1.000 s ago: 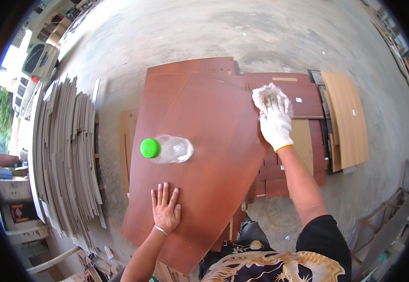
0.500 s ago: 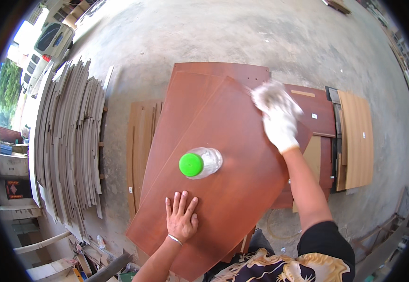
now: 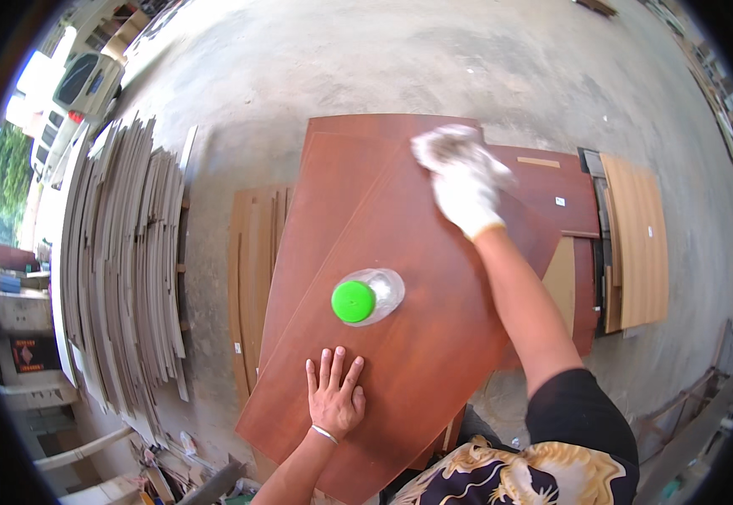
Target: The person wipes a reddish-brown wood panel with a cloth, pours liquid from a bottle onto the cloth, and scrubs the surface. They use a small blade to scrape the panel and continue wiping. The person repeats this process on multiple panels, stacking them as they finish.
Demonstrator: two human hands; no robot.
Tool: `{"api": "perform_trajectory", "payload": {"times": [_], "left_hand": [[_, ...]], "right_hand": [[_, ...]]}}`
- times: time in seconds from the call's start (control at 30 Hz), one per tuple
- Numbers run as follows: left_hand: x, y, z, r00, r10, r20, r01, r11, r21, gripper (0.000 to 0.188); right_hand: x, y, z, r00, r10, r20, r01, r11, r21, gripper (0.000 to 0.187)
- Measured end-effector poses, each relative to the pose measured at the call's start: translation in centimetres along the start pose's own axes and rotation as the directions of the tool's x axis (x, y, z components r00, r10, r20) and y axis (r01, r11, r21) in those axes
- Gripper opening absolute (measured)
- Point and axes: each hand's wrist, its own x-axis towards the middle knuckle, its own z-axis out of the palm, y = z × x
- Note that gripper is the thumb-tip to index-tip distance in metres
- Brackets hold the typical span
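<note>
A reddish-brown wooden panel (image 3: 417, 370) lies slantwise on top of another brown panel (image 3: 316, 177). My left hand (image 3: 335, 396) rests flat near its lower left edge, bare, fingers spread, a pale band at the wrist. Toward the panel's far corner, my right hand (image 3: 466, 195) wears a white glove and presses a white rag with dark stains (image 3: 455, 145) on the surface. The glove's fingers are partly hidden by the rag. Between the hands, a clear plastic bottle with a green cap (image 3: 354, 301) stands on the panel.
At the left is a tall stack of greyish boards (image 3: 122, 269), with light brown boards (image 3: 250, 252) nearer the panel. More red-brown panels (image 3: 543, 181) and a light wood board (image 3: 640, 244) lie to the right. A white van (image 3: 80, 93) is parked at the far left.
My right hand has moved the rag leftward and slightly up to the panel's far corner. My left hand stays flat on the panel. The whole view has shifted slightly.
</note>
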Motion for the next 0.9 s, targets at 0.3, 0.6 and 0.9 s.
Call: {"api": "perform_trajectory", "payload": {"times": [0.3, 0.6, 0.9], "left_hand": [[-0.3, 0.0, 0.7, 0.999, 0.008, -0.040, -0.008, 1.000, -0.004, 0.061], [0.4, -0.3, 1.1, 0.999, 0.037, -0.035, -0.036, 0.999, 0.028, 0.059], [0.5, -0.6, 0.6, 0.997, 0.066, -0.036, -0.065, 0.998, 0.019, 0.060]], "right_hand": [[-12.5, 8.0, -4.0, 0.977, 0.214, -0.006, -0.214, 0.977, -0.009, 0.059], [-6.1, 3.0, -3.4, 0.953, 0.296, 0.068, -0.300, 0.953, 0.051, 0.045], [-6.3, 2.4, -2.2, 0.967, 0.245, -0.075, -0.247, 0.969, -0.024, 0.054]]}}
